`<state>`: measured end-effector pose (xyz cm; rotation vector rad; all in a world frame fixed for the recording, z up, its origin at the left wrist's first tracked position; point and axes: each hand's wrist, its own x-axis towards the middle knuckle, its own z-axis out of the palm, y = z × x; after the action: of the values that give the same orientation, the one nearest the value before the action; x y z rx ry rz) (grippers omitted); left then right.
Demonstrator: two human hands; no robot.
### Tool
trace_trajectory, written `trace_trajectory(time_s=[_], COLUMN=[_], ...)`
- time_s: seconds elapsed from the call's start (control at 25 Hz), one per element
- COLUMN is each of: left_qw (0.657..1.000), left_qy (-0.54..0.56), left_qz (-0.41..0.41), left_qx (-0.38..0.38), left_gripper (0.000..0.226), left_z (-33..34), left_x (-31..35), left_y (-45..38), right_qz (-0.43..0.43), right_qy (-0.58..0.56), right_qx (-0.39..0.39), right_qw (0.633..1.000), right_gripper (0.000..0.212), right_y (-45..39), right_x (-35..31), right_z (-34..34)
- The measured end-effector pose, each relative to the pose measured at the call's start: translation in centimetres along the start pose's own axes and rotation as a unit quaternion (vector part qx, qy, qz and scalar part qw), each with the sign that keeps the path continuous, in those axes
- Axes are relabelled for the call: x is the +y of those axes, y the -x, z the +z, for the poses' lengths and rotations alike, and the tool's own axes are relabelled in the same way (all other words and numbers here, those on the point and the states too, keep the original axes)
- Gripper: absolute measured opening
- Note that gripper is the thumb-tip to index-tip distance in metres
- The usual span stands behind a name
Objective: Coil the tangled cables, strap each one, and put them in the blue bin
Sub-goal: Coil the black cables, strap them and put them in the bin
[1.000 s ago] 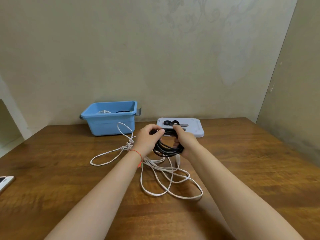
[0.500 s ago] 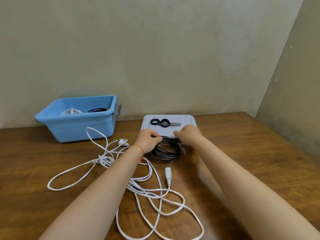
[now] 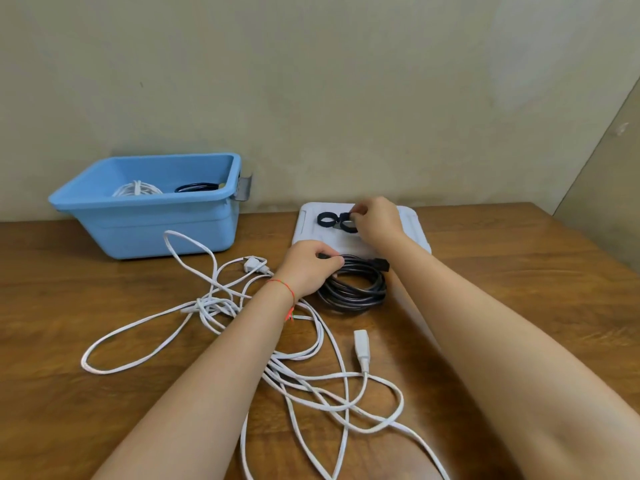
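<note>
The coiled black cable (image 3: 353, 287) lies on the desk (image 3: 519, 289), its near-left rim pinched by the left hand (image 3: 308, 268). The right hand (image 3: 375, 220) pinches a black strap (image 3: 346, 222) on the white tray (image 3: 408, 233). This looks like the strapping step; next, wrap it around the coil, then into the blue bin (image 3: 152, 220).

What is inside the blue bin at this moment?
The blue bin holds a coiled white cable on its left and a coiled black cable on its right. Its front wall hides their lower parts and the floor.
</note>
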<state>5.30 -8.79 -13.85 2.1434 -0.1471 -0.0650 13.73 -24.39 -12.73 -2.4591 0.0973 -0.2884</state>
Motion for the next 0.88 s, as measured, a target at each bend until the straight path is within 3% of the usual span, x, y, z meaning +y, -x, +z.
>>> trace_trajectory(time_s=[0.12, 0.4, 0.68, 0.88], left_qw=[1.0, 0.998, 0.998, 0.999], left_qy=[-0.005, -0.039, -0.044, 0.011], left_qz=[-0.01, -0.031, -0.034, -0.015], left_qx=[-0.023, -0.036, -0.023, 0.036], left_gripper=[0.015, 0.021, 0.019, 0.021], left_z=[-0.5, -2.1, -2.1, -1.3], left_x=[0.2, 0.4, -0.1, -1.1], left_y=[0.4, 5.2, 11.9, 13.4], right_qz=[-0.013, 0.015, 0.003, -0.088], right_qy=[-0.077, -0.216, -0.225, -0.125], right_qx=[0.025, -0.022, -0.061, -0.026], right_qw=[0.997, 0.976, 0.972, 0.988], right_gripper=[0.012, 0.003, 0.009, 0.008], right_y=[1.5, 9.1, 18.8, 22.3], right_x=[-0.4, -2.3, -3.4, -3.7], right_z=[-1.1, -3.2, -4.0, -3.1])
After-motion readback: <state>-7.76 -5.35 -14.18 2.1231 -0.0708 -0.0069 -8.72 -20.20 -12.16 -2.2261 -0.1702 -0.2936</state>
